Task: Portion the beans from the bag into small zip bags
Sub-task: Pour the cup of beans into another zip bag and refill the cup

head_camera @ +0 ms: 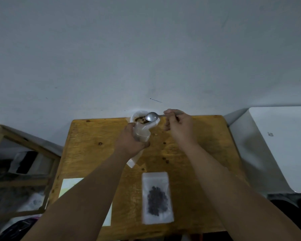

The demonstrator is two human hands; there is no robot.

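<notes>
Spoon [151, 117] over bag [141, 126] mouth near table [189, 146] far edge, both hands gripping

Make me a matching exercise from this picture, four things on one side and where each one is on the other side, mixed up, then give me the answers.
Things:
1. spoon
2. bean bag
3. filled zip bag
4. loose beans

Places:
A. lying flat at the near part of the table
B. gripped by the left hand
C. scattered on the bare wood
D. held by the right hand, bowl over the bag's mouth

Pairs: 1-D, 2-B, 3-A, 4-C
</notes>
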